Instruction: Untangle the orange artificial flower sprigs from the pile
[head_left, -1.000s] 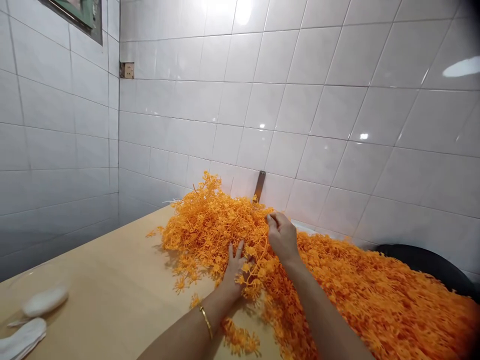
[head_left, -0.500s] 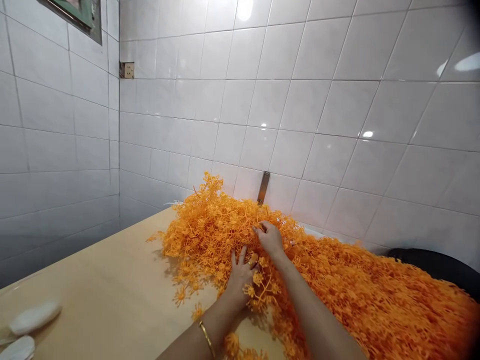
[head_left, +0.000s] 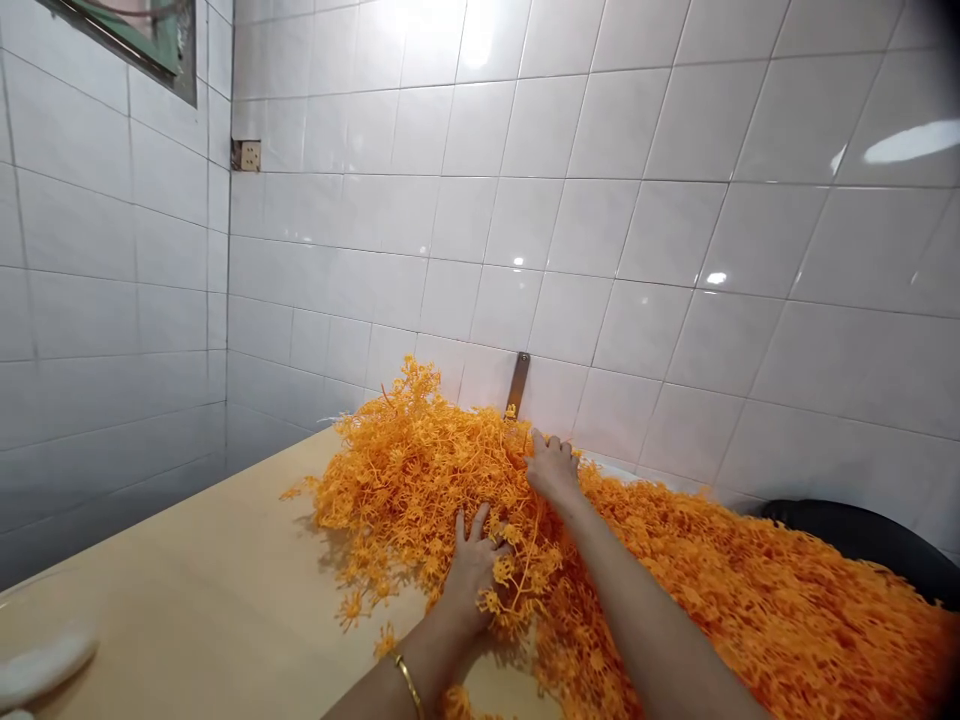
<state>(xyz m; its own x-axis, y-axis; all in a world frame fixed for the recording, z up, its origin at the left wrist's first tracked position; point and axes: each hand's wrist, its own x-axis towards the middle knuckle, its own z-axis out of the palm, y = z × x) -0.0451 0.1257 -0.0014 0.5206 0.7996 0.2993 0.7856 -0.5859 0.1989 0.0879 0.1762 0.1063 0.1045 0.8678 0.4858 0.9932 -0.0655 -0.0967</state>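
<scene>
A large heap of orange plastic flower sprigs [head_left: 420, 460] lies on the pale yellow table [head_left: 225, 580], reaching from the middle to the right edge. My left hand [head_left: 474, 570], below a gold bangle, rests against the near side of the heap with its fingers spread, and a sprig hangs over its right side. Further up and to the right, my right hand [head_left: 553, 468] lies on top of the heap near the wall. Its fingers are apart and bent, with the tips partly among the sprigs.
Behind the heap, a brown metal strip [head_left: 517, 383] stands against the tiled wall [head_left: 480, 220]. A black round rim [head_left: 862, 535] shows at the right. At the lower left lies a blurred white object [head_left: 49, 665].
My right hand has moved slightly right across the top of the heap. My left hand has stayed nearly in place. The camera view has shifted a little.
</scene>
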